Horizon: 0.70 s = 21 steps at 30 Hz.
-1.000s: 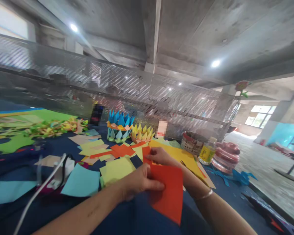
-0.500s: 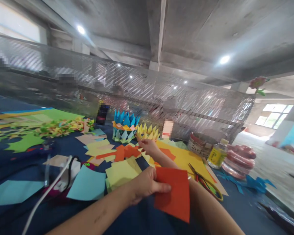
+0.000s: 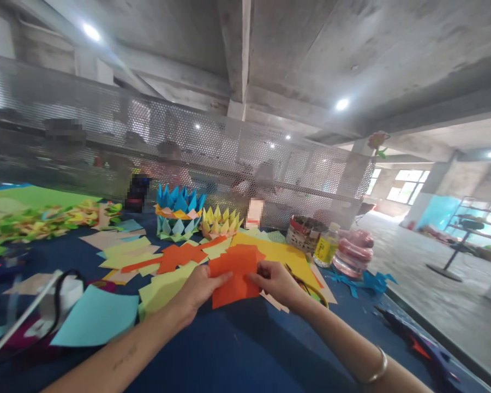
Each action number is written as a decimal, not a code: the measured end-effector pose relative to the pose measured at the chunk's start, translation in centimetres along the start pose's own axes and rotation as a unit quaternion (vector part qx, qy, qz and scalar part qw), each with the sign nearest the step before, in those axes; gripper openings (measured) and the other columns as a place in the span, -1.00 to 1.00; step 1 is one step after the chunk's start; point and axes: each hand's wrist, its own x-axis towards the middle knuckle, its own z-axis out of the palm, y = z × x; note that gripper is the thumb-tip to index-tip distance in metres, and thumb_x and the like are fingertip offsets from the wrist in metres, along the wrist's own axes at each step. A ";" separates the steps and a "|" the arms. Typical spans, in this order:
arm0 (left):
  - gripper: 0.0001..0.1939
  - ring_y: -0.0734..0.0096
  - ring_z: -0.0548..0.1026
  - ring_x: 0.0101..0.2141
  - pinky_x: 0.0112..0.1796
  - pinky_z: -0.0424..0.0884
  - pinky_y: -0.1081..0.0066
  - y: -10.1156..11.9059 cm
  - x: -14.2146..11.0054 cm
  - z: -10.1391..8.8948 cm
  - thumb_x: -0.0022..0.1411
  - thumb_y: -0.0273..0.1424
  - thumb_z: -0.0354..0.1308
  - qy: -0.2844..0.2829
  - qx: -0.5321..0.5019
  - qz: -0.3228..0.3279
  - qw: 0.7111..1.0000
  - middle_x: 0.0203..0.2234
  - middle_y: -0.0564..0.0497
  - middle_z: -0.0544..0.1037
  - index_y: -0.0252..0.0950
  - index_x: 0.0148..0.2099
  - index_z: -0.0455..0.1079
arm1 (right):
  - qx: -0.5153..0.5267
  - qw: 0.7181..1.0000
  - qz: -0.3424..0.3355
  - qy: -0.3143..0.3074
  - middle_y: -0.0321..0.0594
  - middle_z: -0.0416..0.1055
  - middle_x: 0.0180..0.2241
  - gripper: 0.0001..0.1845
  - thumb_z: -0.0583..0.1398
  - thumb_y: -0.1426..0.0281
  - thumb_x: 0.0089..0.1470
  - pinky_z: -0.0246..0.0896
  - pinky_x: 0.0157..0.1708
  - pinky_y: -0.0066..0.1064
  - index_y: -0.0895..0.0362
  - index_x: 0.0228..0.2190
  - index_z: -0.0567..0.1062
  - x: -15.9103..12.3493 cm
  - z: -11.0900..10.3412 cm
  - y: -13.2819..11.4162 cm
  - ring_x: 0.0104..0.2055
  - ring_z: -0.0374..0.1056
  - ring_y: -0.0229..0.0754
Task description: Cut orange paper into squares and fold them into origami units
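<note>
The right hand [image 3: 277, 281] has drawn back from the yellow crown [image 3: 221, 225] near the counter's [image 3: 229, 355] far edge. From the left: light-blue paper [image 3: 100, 319], then the left hand [image 3: 197, 288] pinching orange paper [image 3: 235, 295], held above the counter well in from its right edge; the right hand pinches the orange paper's other side.

You have moderate, cool light — ceiling lamps [image 3: 91, 31] flare with hazy halos, and daylight glares through the windows [image 3: 409, 185] at far right. A soft shadow lies on your worktop [image 3: 229, 357] below your right arm [image 3: 339, 335]. Wide-angle stretch slants your edges, pixel blocks mask patches by the mesh screen [image 3: 213, 142] — your orange paper [image 3: 235, 281] looks fairly clear.
</note>
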 end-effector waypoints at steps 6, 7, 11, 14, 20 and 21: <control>-0.71 0.28 0.57 -0.51 -0.44 0.44 0.39 -0.2 1.7 -1.7 -0.13 -0.26 0.40 0.118 0.007 0.020 0.993 -0.60 0.03 0.58 -0.30 -0.40 0.42 | -0.068 0.992 0.009 0.104 -0.26 0.45 -0.47 -0.73 0.18 0.25 0.20 0.23 -0.46 -0.49 0.21 -0.39 0.47 4.9 -2.8 1.6 -0.45 0.36 -0.29; -0.71 0.26 0.57 -0.49 -0.43 0.45 0.38 -0.2 1.9 -2.0 -0.14 -0.26 0.39 0.124 0.007 0.023 0.992 -0.58 0.01 0.59 -0.31 -0.39 0.43 | -0.084 0.991 0.018 0.104 -0.22 0.48 -0.39 -0.75 0.16 0.27 0.23 0.30 -0.39 -0.45 0.22 -0.31 0.48 5.7 -3.1 1.8 -0.39 0.40 -0.26; -0.71 0.22 0.59 -0.46 -0.43 0.45 0.38 0.0 2.0 -2.3 -0.15 -0.29 0.37 0.131 0.014 0.029 0.991 -0.56 -0.01 0.59 -0.33 -0.36 0.44 | -0.178 0.977 0.076 0.094 -0.13 0.42 -0.06 -0.69 0.19 0.29 0.25 0.41 -0.16 -0.18 0.18 -0.03 0.43 7.4 -2.9 3.4 -0.13 0.43 -0.12; -0.79 0.28 0.57 -0.51 -0.45 0.44 0.41 0.4 1.6 -1.9 -0.10 -0.35 0.32 0.134 0.021 0.025 0.991 -0.58 -0.02 0.59 -0.33 -0.39 0.44 | -0.257 0.956 0.103 0.100 -0.11 0.39 0.00 -0.67 0.19 0.30 0.25 0.38 -0.08 -0.11 0.16 0.00 0.42 7.0 -1.9 4.3 -0.05 0.40 -0.07; -0.82 0.30 0.55 -0.56 -0.53 0.41 0.44 0.7 1.1 -1.2 -0.12 -0.40 0.32 0.146 0.020 0.018 0.989 -0.59 -0.01 0.59 -0.32 -0.41 0.42 | -0.342 0.928 0.059 0.136 0.08 0.22 0.16 -0.44 0.28 0.35 0.14 0.12 0.16 -0.03 0.18 0.13 0.30 6.0 -2.0 3.8 0.21 0.17 0.11; -0.82 0.30 0.56 -0.57 -0.53 0.41 0.44 0.6 1.1 -1.2 -0.13 -0.40 0.32 0.148 0.016 0.019 0.989 -0.58 -0.01 0.60 -0.31 -0.42 0.42 | -0.346 0.928 0.054 0.128 0.03 0.23 0.16 -0.48 0.25 0.32 0.17 0.16 0.13 -0.02 0.16 0.13 0.30 6.3 -2.4 3.6 0.19 0.20 0.08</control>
